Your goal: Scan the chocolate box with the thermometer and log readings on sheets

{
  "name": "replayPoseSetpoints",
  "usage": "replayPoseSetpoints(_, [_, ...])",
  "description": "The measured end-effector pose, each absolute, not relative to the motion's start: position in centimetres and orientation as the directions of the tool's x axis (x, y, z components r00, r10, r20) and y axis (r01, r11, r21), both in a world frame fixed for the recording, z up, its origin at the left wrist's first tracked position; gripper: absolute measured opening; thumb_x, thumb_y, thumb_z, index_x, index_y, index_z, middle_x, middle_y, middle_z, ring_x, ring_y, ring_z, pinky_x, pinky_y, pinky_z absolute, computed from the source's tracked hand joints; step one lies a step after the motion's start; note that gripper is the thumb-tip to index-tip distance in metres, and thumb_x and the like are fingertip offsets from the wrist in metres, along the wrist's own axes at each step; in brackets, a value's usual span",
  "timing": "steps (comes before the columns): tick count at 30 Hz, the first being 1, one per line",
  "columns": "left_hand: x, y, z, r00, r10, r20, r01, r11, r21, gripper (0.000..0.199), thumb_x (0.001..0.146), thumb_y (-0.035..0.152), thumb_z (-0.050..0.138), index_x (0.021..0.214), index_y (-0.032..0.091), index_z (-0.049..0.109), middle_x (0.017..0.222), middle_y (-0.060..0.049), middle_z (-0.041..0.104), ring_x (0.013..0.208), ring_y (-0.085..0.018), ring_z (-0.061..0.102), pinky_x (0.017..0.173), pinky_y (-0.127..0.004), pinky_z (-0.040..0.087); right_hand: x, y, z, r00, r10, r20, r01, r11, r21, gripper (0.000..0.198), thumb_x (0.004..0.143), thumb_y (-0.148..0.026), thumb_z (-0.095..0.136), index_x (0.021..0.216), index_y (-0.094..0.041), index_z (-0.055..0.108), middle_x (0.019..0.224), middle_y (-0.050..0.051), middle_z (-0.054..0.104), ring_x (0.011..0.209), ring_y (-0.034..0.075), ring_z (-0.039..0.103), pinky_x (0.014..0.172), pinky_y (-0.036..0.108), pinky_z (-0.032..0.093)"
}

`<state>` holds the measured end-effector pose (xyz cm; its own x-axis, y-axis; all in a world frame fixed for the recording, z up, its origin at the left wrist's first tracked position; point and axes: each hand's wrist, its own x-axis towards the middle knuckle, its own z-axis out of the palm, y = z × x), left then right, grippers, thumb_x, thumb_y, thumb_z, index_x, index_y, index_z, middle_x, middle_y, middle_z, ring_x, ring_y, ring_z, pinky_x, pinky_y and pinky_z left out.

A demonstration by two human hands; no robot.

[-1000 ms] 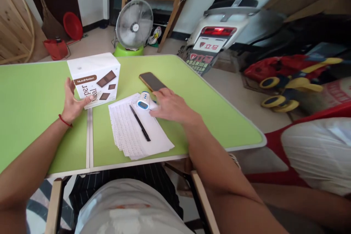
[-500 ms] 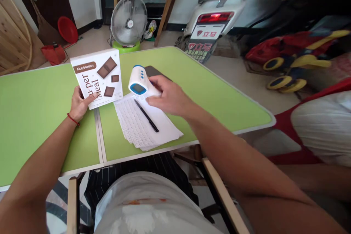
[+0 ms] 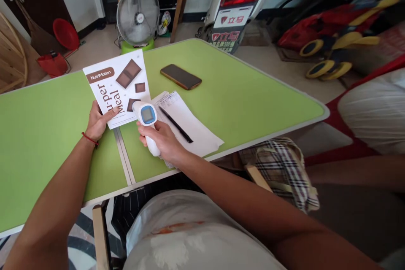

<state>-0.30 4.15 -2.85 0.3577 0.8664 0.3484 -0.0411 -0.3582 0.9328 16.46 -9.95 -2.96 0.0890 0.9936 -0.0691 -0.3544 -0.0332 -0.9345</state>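
My left hand (image 3: 98,121) grips the lower left corner of a white box (image 3: 103,74) printed "NutriMotion" with chocolate pieces, its thumb across the front. The box stands tilted above the green table. In my right hand (image 3: 163,139) is a white and blue infrared thermometer (image 3: 144,114), fingers wrapped round its handle. Its small screen faces me, and its front end points at the lower part of the box. Under and beside the right hand lie sheets of paper (image 3: 198,137) with handwriting, a black pen (image 3: 176,124) on top of them.
A dark smartphone (image 3: 181,76) lies on the green table (image 3: 240,93) behind the papers. Past the far edge stand a floor fan (image 3: 138,14) and a white scooter (image 3: 240,4). At right sits another person in a white shirt (image 3: 373,105); a plaid bag (image 3: 281,168) hangs near the table edge.
My right hand has brought the thermometer left and down, turning it toward the box. The phone, partly covered before, now shows whole. The left hand keeps hold of the box.
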Motion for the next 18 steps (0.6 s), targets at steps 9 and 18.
replayPoseSetpoints(9, [-0.24,4.47,-3.01,0.349,0.876,0.333,-0.025,-0.346,0.938,0.062,0.061,0.048,0.089,0.108,0.017,0.061,0.112,-0.011,0.069,0.102,-0.03,0.065,0.092,-0.049,0.052,16.11,-9.78,-3.31,0.13,0.989,-0.073,-0.303,-0.03,-0.952,0.025,0.07,-0.039,0.072,0.074,-0.019,0.057,0.056,-0.006,0.052,0.048,0.009,0.047,0.049,0.026,0.034])
replayPoseSetpoints(18, [-0.07,4.13,-2.65,0.357,0.878,0.32,-0.031,-0.332,0.943,0.065,0.06,0.051,0.089,0.108,0.017,0.06,0.113,-0.012,0.068,0.102,-0.032,0.065,0.09,-0.051,0.053,16.21,-9.67,-3.31,0.121,0.991,-0.06,-0.299,-0.021,-0.954,0.024,0.07,-0.039,0.073,0.073,-0.02,0.058,0.057,-0.005,0.053,0.048,0.009,0.047,0.048,0.025,0.035])
